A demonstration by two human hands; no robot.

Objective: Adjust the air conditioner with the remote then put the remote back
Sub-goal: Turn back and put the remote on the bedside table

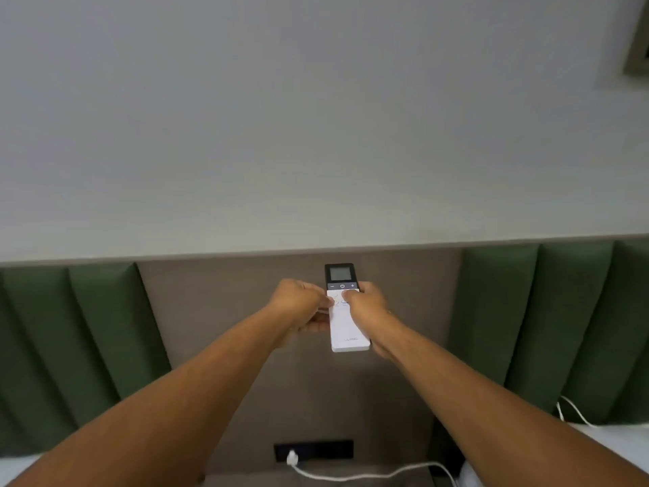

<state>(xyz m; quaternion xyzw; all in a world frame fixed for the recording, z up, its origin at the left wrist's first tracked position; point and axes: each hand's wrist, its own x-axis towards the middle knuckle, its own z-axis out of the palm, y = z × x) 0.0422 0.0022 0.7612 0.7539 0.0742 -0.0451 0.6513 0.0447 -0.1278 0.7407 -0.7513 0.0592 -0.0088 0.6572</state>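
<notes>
A slim white remote (346, 328) with a black top and a small grey screen stands upright in front of a grey wall panel (217, 304). Both hands hold it at arm's length. My left hand (298, 305) grips its left edge, fingertips on the button area. My right hand (367, 311) wraps its right side, with the thumb pressed on a button just under the black band. The air conditioner is not in view.
Green padded panels (87, 328) flank the grey panel on both sides. Below sits a black socket strip (316, 449) with a white plug and cable (368, 474) trailing right. White bedding (618, 441) shows at the lower right. A pale wall fills the upper half.
</notes>
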